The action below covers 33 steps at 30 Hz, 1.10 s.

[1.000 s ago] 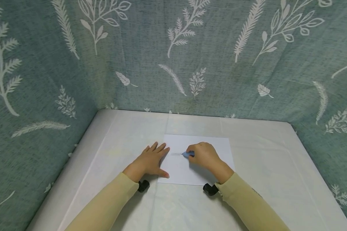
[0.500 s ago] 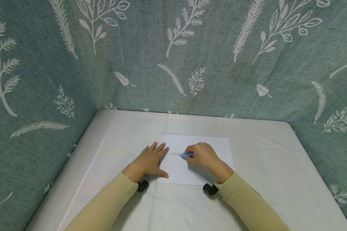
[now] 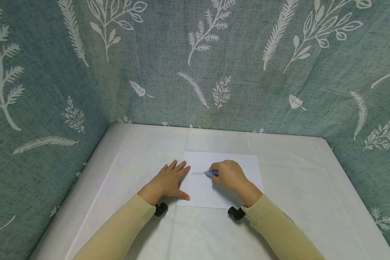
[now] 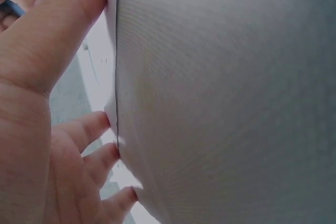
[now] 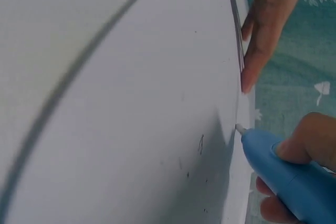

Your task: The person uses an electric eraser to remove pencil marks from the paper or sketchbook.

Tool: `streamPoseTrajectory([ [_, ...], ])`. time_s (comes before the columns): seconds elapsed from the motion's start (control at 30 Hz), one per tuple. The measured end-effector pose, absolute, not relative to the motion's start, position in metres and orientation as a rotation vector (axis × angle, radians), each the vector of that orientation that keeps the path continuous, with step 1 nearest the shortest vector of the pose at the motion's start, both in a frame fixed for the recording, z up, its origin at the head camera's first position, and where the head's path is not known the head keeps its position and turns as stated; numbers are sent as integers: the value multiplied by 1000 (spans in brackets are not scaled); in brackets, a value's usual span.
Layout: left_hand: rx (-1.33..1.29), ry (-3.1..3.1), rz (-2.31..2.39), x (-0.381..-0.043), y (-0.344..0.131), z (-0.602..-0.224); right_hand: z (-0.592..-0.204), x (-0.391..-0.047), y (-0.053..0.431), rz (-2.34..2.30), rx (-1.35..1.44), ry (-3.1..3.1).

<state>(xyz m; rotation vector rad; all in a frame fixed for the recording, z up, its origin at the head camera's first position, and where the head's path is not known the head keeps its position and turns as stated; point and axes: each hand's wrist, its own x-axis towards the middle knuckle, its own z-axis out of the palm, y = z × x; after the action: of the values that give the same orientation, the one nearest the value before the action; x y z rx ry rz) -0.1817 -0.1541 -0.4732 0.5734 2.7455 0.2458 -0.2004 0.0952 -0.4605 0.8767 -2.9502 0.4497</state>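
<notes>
A white sheet of paper point(image 3: 199, 193) lies on the table, with a faint grey line point(image 3: 196, 173) on its left part. My left hand point(image 3: 169, 180) rests on the sheet's left edge with its fingers spread; the left wrist view shows its thumb and fingertips along that edge. My right hand point(image 3: 230, 175) holds a blue electric eraser point(image 5: 286, 171), thumb on its button. The eraser's narrow pale tip points left and meets the paper at the grey line's right end. Small dark crumbs point(image 5: 201, 144) dot the sheet near the tip.
The white-covered table point(image 3: 295, 191) extends around the paper on all sides. Green cloth point(image 3: 169, 47) with white leaf prints hangs behind it and along both sides. Black wrist cameras point(image 3: 236, 213) sit under the sleeve cuffs.
The eraser in my right hand shifts slightly left, then back right, along the grey line. My left hand stays in place on the paper.
</notes>
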Motion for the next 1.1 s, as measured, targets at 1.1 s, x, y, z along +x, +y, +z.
streamPoseTrajectory([
  [1.1,570,2749,257,-183,-154,-477,-461,-202,92,492,878,-2966],
])
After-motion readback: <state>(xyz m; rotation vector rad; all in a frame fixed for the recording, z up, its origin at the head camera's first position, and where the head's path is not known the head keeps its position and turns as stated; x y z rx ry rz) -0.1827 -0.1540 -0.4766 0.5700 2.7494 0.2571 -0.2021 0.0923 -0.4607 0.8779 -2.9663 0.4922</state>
